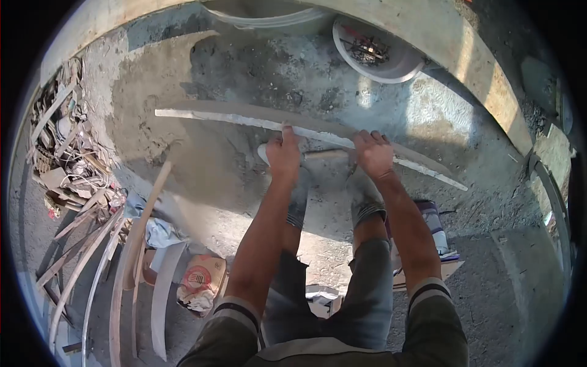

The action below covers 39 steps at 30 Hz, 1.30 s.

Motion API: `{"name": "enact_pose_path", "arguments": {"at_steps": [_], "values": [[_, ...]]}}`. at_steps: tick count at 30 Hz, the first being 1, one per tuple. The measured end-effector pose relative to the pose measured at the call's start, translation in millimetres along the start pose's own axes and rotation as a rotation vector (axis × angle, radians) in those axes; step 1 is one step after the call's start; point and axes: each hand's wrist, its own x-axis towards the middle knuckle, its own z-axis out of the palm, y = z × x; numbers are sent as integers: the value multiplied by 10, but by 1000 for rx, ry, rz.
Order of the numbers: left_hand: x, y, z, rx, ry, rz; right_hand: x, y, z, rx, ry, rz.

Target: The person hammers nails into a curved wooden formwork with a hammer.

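Note:
A long, thin board (pixel 220 114) with a grey-brown face and a rough whitish edge spans the middle of the head view, slanting down to the right. My left hand (pixel 283 153) grips its near edge around the middle, thumb up. Further right, my right hand (pixel 373 155) has its fingers curled over the same edge. Just below the board, between my hands, shows a wooden handle (pixel 327 154); the tool it belongs to is partly hidden. A pale rounded piece (pixel 263 153) shows left of my left wrist.
A white tub (pixel 400 74) holds small metal bits. Behind it stands a larger basin (pixel 269 23). Scrap wood and rubble (pixel 67 153) are heaped at left, above long strips (pixel 162 293). A printed paper bag (pixel 203 278) lies near my legs. A broad plank (pixel 489 79) curves across the back.

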Motion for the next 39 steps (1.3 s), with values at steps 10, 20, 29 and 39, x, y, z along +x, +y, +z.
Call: {"name": "enact_pose_path", "arguments": {"at_steps": [10,20,29,39], "values": [[606,-84,-392,997,341,902,163,759,550,-240,-91,165],[1972,704,-815,1921,-216,616,-36,422,777,-316,551,359],[1733,893,-1191,1785,-403,1158,-322,-466,2468,1277,17,1868],[-101,1873,-1397,1700,-486,1340,-621,-926,1606,1755,672,1860]]}}
